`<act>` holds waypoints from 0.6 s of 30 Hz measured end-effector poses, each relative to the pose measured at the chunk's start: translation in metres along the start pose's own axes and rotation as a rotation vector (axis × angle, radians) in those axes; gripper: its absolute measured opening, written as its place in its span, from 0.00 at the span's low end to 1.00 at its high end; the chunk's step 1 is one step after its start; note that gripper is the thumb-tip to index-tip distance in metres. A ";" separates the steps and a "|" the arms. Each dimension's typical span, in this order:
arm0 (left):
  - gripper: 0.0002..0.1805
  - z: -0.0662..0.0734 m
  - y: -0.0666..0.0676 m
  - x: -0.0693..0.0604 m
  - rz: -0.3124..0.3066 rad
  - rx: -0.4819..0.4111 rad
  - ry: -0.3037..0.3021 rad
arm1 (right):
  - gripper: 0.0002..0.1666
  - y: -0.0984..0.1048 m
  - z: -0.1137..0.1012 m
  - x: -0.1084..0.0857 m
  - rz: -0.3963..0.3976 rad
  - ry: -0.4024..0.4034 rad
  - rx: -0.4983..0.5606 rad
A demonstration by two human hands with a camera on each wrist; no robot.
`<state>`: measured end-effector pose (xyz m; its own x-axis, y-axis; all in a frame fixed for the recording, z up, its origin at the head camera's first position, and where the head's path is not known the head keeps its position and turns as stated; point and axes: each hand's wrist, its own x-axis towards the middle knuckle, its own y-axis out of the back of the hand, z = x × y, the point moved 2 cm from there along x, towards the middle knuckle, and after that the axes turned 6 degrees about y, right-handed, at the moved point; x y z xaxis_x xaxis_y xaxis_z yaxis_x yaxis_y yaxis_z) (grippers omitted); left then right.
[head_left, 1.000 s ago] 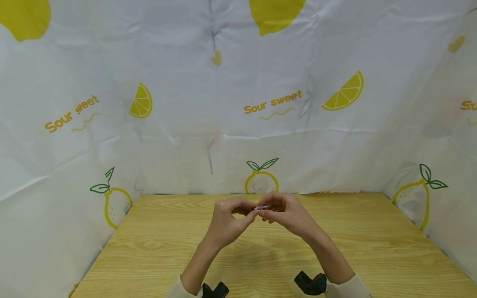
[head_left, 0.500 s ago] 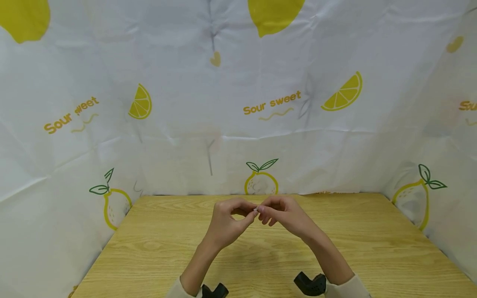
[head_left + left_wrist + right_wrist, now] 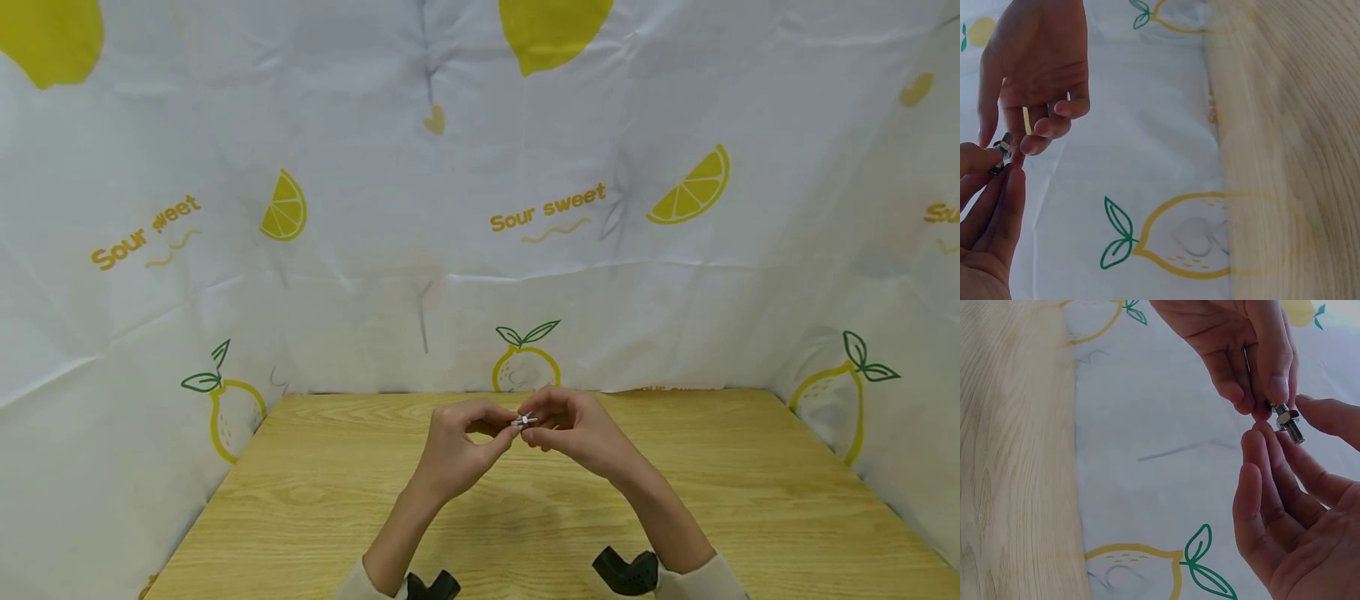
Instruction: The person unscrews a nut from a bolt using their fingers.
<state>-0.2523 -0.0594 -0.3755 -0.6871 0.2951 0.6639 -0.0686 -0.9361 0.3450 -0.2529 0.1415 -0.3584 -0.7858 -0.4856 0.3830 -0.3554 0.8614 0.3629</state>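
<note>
Both hands meet above the far part of the table. My left hand [image 3: 459, 442] pinches one end of a small silver bolt [image 3: 1296, 435] between thumb and fingertips; that end is hidden by the fingers. A hex nut [image 3: 1286, 419] sits around the bolt's shank, and a threaded length sticks out past it, seen in the right wrist view. My right hand [image 3: 581, 433] has its thumb and index fingertip on opposite sides of the nut, lightly at its edges. Its other fingers are bent below. The left wrist view shows the bolt partly covered by fingers.
A wood-grain table [image 3: 315, 500] lies beneath the hands. White sheeting [image 3: 390, 225] with lemon prints surrounds it at the back and sides. Black wrist devices [image 3: 626, 571] sit near both cuffs.
My right thumb and fingers first covered the nut, rolling over it, then drew back so the nut shows again. The left hand has kept its hold and place.
</note>
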 end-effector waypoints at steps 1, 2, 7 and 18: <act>0.03 0.000 0.000 0.000 0.001 0.001 0.000 | 0.14 0.000 0.000 0.000 -0.001 -0.006 -0.009; 0.03 0.000 0.000 0.000 0.001 0.005 -0.002 | 0.13 0.001 0.000 0.000 -0.010 -0.020 -0.017; 0.03 0.000 0.000 -0.001 0.009 0.017 -0.008 | 0.24 -0.003 0.001 0.002 -0.094 -0.102 -0.022; 0.04 0.002 0.002 0.000 0.006 0.026 0.005 | 0.14 -0.002 0.001 0.000 -0.070 -0.025 -0.004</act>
<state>-0.2508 -0.0611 -0.3732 -0.6913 0.2881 0.6626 -0.0455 -0.9326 0.3581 -0.2522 0.1400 -0.3598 -0.7719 -0.5403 0.3351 -0.4078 0.8251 0.3910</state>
